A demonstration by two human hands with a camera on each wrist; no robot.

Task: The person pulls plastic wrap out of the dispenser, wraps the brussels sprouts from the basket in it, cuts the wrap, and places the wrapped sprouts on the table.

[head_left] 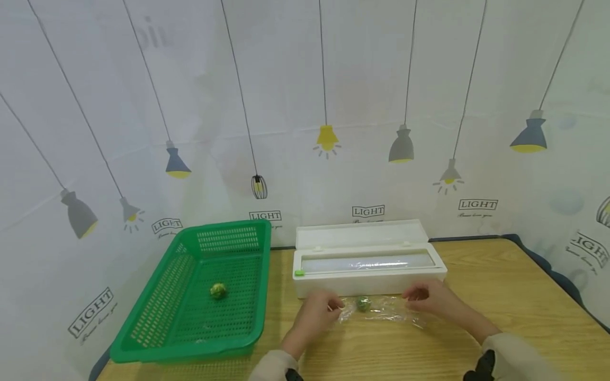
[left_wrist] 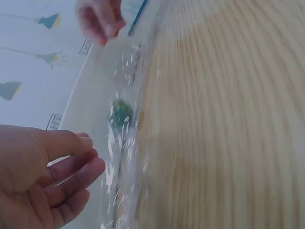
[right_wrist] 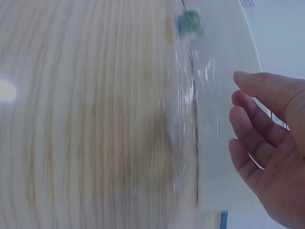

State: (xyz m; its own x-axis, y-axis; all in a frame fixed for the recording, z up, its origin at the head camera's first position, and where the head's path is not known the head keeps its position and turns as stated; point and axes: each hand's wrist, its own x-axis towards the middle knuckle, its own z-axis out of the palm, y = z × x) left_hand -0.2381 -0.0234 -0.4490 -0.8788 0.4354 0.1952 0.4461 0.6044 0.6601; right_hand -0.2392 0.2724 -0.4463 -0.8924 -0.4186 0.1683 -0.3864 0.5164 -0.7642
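A small round green vegetable (head_left: 364,304) that looks like a Brussels sprout lies in a crumpled sheet of clear plastic wrap (head_left: 388,308), just in front of the white wrap dispenser (head_left: 369,286). My left hand (head_left: 316,313) is at the left end of the wrap. In the left wrist view its thumb and index finger come close together, with the fingertips (left_wrist: 97,164) right by the wrap and nothing visible between them. Over the right end, my right hand (head_left: 431,300) has its fingers loosely bent. A gap shows between thumb and fingers (right_wrist: 240,121) in the right wrist view.
A green plastic basket (head_left: 259,317) stands on the left, with another small green vegetable (head_left: 218,290) inside. The dispenser's lid (head_left: 362,234) is raised against the printed backdrop (head_left: 286,132). Wooden tabletop (head_left: 500,296) extends to the right and in front.
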